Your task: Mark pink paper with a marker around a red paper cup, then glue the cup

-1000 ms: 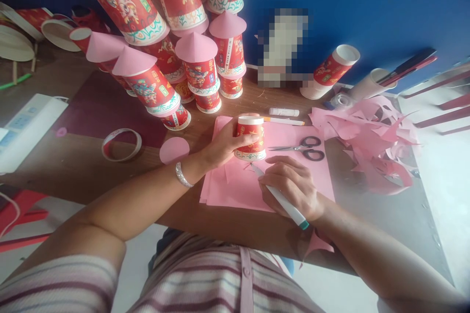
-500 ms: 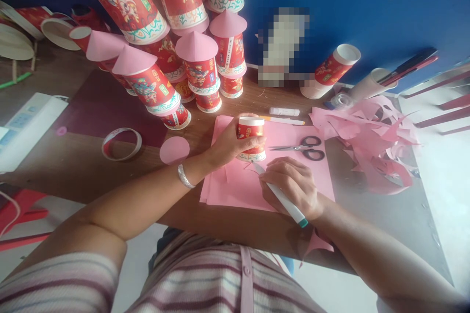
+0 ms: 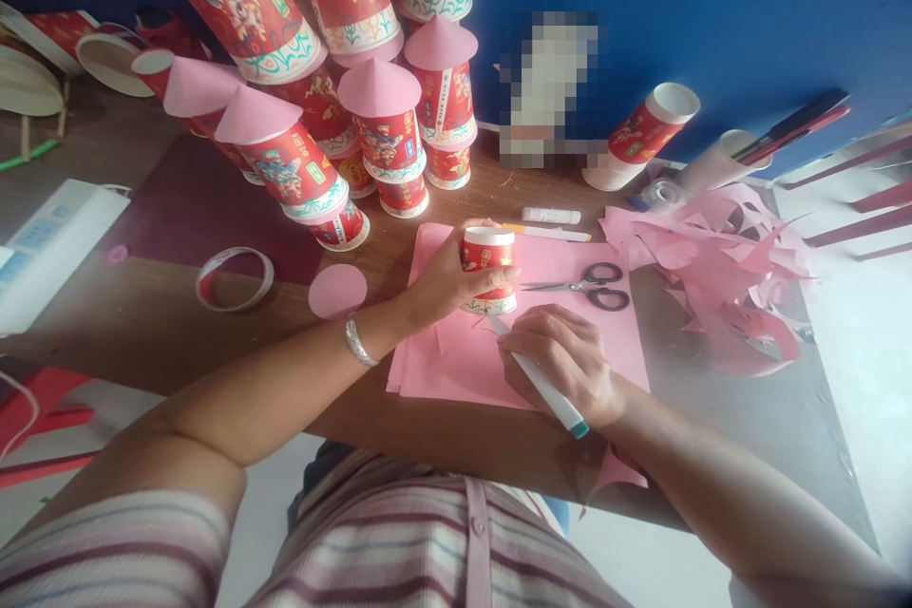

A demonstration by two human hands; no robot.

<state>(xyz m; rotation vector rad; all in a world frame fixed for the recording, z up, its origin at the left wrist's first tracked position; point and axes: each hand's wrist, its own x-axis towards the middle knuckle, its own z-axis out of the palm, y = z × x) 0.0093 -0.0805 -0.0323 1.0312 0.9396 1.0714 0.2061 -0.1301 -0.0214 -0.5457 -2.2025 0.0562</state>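
My left hand [image 3: 443,283] is closed round a red paper cup [image 3: 487,252] with a white rim and green scribbles on its pale lower band. My right hand [image 3: 560,356] grips a white marker [image 3: 552,392] with a green end, its tip close to the cup's lower edge; whether it touches I cannot tell. Beneath both lie sheets of pink paper [image 3: 456,375]. Black-handled scissors [image 3: 577,285] rest on the paper, right of the cup. To the left are a pink paper circle [image 3: 337,292] and a cut cup ring [image 3: 235,279].
Stacked red cups with pink cone roofs [image 3: 380,90] stand at the back left. Pink paper scraps [image 3: 741,290] heap up on the right. A yellow marker [image 3: 548,233] and a glue stick [image 3: 551,215] lie behind the paper. A power strip [image 3: 61,237] sits far left.
The marker in my right hand has shifted very slightly left along the cup's lower band. My left hand keeps its hold on the cup.
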